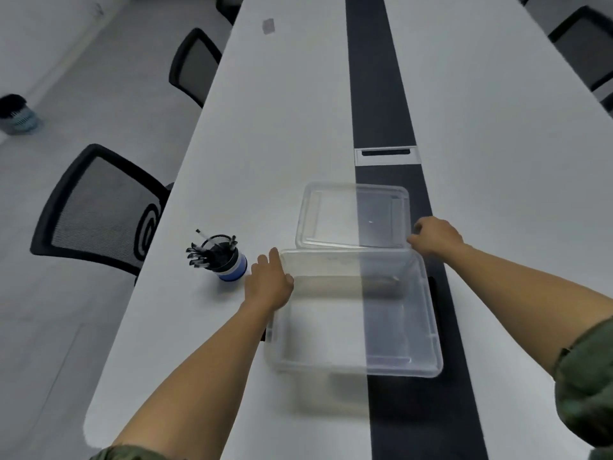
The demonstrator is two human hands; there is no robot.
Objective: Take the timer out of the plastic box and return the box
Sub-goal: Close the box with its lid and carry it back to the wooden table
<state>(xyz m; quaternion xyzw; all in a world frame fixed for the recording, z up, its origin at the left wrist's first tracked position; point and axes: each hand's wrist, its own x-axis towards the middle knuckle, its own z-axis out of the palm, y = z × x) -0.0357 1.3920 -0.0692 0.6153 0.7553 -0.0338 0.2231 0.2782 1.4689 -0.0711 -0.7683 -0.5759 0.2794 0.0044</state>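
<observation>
A clear plastic box (428,333) without its lid sits over the table's dark centre strip, its near side apparently raised, with a shadow beneath. My left hand (268,287) grips its far-left corner, thumb over the rim. My right hand (436,239) curls around its far-right corner. The clear lid (351,214) lies flat on the table just beyond the box. I see no timer clearly; a faint dark smear shows at the box's far wall, and blur hides what it is.
A blue pen cup (222,258) full of black pens stands left of the box. The long white table (265,144) has a cable port (386,156) in its dark strip. Black mesh chairs (99,207) line the left edge.
</observation>
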